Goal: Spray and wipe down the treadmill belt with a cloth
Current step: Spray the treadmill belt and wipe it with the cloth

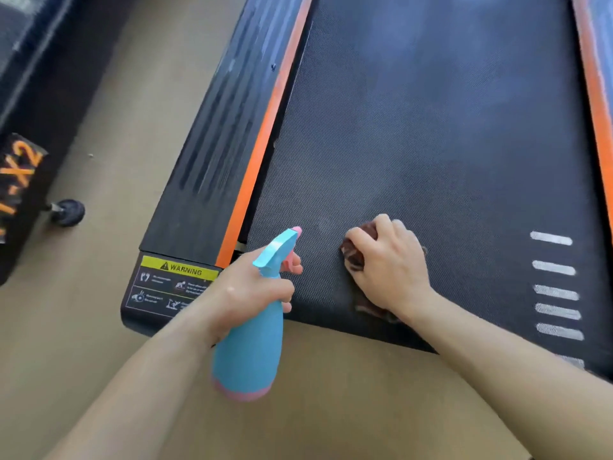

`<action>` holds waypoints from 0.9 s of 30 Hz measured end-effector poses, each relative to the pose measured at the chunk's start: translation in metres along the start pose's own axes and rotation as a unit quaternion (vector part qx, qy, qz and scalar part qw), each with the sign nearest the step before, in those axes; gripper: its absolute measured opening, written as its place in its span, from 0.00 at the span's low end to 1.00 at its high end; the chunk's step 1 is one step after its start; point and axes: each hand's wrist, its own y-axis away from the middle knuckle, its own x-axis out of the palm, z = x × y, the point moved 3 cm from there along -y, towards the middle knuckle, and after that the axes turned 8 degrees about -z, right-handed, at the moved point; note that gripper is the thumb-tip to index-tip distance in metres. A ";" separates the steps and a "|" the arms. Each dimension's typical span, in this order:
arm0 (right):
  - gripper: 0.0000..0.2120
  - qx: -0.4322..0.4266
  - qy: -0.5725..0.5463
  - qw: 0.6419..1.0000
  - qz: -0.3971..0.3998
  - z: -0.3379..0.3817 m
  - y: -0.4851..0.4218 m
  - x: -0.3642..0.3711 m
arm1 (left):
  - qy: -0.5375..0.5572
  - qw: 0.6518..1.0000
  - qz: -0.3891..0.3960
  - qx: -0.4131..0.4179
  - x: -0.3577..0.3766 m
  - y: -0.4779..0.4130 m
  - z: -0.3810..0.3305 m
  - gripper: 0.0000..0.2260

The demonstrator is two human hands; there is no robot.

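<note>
Cloth (353, 257) under right hand (388, 267) near belt (431, 144) edge.

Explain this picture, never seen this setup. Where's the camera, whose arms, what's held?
No robot here: these are a person's two bare arms. The single picture comes from a camera worn on the head, looking down. The left hand grips a blue spray bottle with a pink trigger, its nozzle pointing toward the treadmill belt. The right hand holds a bunched brown cloth against the belt near its end. Left of the belt runs an orange-edged side rail bearing a yellow warning label. The floor is tan.
</note>
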 end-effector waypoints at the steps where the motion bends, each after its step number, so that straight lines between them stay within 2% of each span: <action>1: 0.15 0.010 0.012 1.000 -0.014 -0.005 -0.022 0.007 | -0.004 1.000 0.001 0.003 0.000 0.001 0.002 0.22; 4: 0.16 0.125 0.055 0.990 -0.036 -0.020 -0.090 0.023 | -0.014 1.000 0.000 0.019 0.002 0.006 0.005 0.22; 6: 0.16 0.171 0.055 0.983 -0.031 -0.014 -0.095 0.025 | -0.004 1.000 -0.006 0.023 0.002 0.009 0.008 0.24; 8: 0.16 0.148 0.031 0.988 -0.043 0.007 -0.059 0.012 | -0.002 0.999 -0.007 0.031 -0.001 0.012 0.010 0.25; 11: 0.15 0.041 -0.028 0.999 -0.016 0.048 0.024 -0.010 | 0.000 0.999 -0.010 0.034 -0.008 0.015 0.013 0.25; 14: 0.14 -0.036 -0.042 0.998 0.005 0.044 0.025 -0.006 | -0.015 0.999 -0.021 0.022 -0.013 0.018 0.020 0.26; 16: 0.16 -0.013 -0.010 1.000 -0.016 0.033 -0.016 0.009 | -0.029 0.999 -0.024 0.016 -0.013 0.017 0.025 0.23; 20: 0.16 0.158 0.026 0.987 -0.017 0.021 -0.082 0.028 | -0.058 0.998 -0.026 0.021 -0.004 0.018 0.032 0.20; 22: 0.16 0.158 0.025 0.987 -0.023 0.028 -0.067 0.022 | -0.067 0.997 -0.024 0.035 0.006 0.023 0.035 0.20; 25: 0.16 0.103 0.016 0.994 -0.033 0.036 -0.006 0.004 | -0.064 0.996 -0.052 0.037 0.024 0.029 0.046 0.18; 27: 0.15 0.109 0.010 0.994 -0.029 0.035 0.018 -0.002 | -0.051 0.995 -0.076 0.028 0.033 0.032 0.057 0.19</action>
